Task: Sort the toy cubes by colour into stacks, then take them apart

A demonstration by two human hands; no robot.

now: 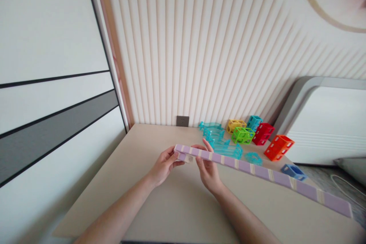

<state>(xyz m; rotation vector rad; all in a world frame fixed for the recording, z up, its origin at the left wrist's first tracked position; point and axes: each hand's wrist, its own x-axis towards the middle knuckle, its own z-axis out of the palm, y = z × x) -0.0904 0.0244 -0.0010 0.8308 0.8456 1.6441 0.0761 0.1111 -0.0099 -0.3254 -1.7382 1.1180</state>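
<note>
A long purple strip with pale cross bands (257, 170) stretches from the middle of the view down to the lower right, held above the beige tabletop (137, 183). My left hand (164, 166) pinches its left end, where a small pale block sits under the strip. My right hand (208, 169) grips the strip just to the right of that end, fingers curled over its top edge.
At the back right of the table lie clear turquoise track pieces (220, 141) and hollow cubes: yellow (236, 125), green (243, 135), teal (254, 122), red (263, 133), orange (278, 147), blue (293, 171). A ribbed wall with a socket (182, 121) stands behind; a white headboard (328, 122) is at right.
</note>
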